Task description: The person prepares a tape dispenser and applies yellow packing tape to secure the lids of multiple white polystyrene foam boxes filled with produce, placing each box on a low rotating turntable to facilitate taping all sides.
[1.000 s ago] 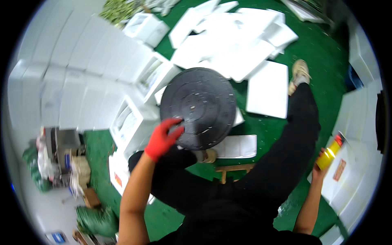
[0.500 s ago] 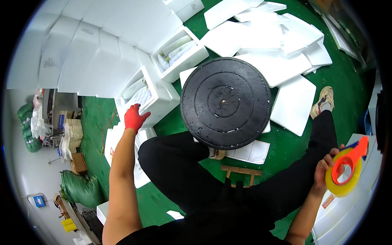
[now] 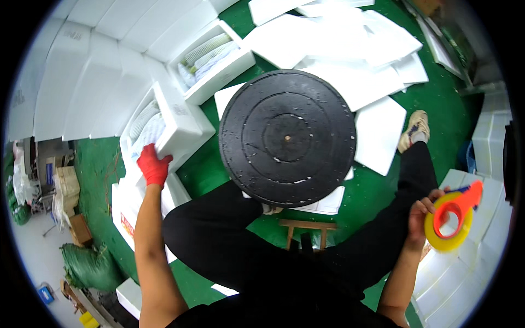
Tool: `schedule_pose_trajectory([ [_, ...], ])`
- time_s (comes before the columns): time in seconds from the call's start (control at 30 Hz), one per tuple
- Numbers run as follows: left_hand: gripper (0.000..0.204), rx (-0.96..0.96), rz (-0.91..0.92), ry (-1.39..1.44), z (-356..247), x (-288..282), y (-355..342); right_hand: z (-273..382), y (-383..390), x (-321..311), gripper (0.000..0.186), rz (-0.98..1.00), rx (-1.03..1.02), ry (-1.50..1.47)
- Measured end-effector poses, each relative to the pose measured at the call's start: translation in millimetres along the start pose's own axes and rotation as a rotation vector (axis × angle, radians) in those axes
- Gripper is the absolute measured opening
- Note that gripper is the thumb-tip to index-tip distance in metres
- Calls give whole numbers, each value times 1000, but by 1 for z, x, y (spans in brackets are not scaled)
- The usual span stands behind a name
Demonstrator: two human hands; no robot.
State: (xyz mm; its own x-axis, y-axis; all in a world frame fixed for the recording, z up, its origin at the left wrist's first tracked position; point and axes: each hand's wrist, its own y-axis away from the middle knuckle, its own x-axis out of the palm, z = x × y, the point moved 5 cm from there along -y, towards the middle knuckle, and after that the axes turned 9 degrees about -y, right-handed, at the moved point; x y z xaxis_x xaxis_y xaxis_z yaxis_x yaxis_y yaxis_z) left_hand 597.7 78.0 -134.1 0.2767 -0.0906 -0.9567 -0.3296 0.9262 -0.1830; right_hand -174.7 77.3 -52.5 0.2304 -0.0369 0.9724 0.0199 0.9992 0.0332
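No lettering can be read. Red print (image 3: 127, 225) stands on a white foam box (image 3: 121, 202) just below the left hand (image 3: 153, 165); a reddish patch (image 3: 425, 251) marks white boxes (image 3: 444, 276) below the right hand (image 3: 422, 218). Faint grey marks (image 3: 73, 34) on stacked boxes (image 3: 64, 68) beyond the left hand are too small to make out.

Green floor (image 3: 445, 120); pale wall (image 3: 33, 240), lower left; wooden stool (image 3: 308, 224).
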Motion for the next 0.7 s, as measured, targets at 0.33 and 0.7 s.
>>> schedule_pose_trajectory([
  [0.33,54,130,90,691,-120,-237,21,13,11,-16,61,76,28,8],
  [0.7,12,1345,-206,40,-263,-203,73,25,14,-37,65,235,132,-139],
])
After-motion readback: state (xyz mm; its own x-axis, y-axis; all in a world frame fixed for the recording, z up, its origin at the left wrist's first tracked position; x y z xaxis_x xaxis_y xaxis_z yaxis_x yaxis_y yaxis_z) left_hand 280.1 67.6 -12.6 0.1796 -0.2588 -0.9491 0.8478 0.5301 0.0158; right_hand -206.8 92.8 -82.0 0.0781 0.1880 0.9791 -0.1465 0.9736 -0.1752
